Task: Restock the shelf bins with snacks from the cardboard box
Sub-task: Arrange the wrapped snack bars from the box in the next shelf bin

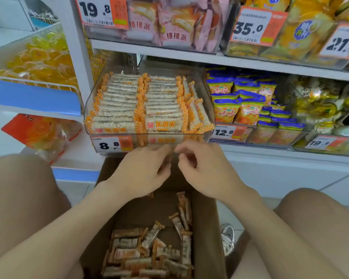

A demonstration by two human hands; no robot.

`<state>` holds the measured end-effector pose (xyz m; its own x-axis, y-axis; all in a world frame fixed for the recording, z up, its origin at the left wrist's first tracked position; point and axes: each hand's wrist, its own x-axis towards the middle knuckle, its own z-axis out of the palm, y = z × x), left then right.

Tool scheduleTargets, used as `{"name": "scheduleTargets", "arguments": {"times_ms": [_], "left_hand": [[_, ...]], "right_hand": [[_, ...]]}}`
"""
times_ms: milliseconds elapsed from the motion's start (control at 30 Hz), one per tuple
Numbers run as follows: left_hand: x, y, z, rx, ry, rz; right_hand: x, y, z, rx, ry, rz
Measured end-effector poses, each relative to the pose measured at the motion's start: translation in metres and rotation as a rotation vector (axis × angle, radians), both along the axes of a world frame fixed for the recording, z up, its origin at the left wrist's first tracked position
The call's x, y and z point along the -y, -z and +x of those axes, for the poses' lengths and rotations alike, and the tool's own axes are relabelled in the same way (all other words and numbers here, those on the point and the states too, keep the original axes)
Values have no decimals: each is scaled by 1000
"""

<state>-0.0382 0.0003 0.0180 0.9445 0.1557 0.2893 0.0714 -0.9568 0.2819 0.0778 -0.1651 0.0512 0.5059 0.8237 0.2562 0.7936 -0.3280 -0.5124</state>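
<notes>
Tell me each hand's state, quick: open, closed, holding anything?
Left hand: fingers curled at the front lip of the clear bin; whether they pinch anything cannot be told.
Right hand: fingers curled beside it; grip cannot be told.

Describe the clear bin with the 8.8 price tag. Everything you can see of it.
The clear bin looks like transparent plastic, rounded corners, open top, jutting forward from a white shelf. Orange-and-white snack bars fill it in two neat rows, more standing along the right. A price tag reading 8.8 sits front left. The left hand and right hand meet at its front edge; contact is unclear.
</notes>
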Motion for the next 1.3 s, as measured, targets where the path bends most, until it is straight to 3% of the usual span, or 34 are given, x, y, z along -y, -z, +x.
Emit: {"name": "scheduleTargets", "arguments": {"times_ms": [100, 200, 567, 733, 833, 967, 1100, 1167, 1233, 1300], "left_hand": [[-4, 53, -4, -482, 52, -65], [-7, 115, -10, -698, 60, -157], [1, 280, -51, -1207, -213, -314], [-18, 312, -56, -1197, -298, -464], [-22, 322, -58, -1128, -316, -457], [-22, 338, -68, -1063, -381, -499], [-23, 339, -67, -944, -495, -706], [-24, 334, -61, -820, -580, -875], [-24, 327, -55, -702, -654, -1001], [-25, 322, -53, -647, -652, -1011]], "right_hand": [[-3, 29, -17, -64, -212, -435], [-15, 76, -24, -132, -344, -773], [-33, 238, -29, -305, -194, -1044], [-42, 274, -43, -129, -240, -1009], [-47, 304, -56, -49, -312, -1008], [-45, 342, -65, -101, -407, -1169], [-46, 348, -57, -49, -354, -1092], [-44, 349, -50, -267, -220, -1006], [-40, 351, -43, -604, 27, -892], [-39, 345, -36, -887, 289, -673]]}}
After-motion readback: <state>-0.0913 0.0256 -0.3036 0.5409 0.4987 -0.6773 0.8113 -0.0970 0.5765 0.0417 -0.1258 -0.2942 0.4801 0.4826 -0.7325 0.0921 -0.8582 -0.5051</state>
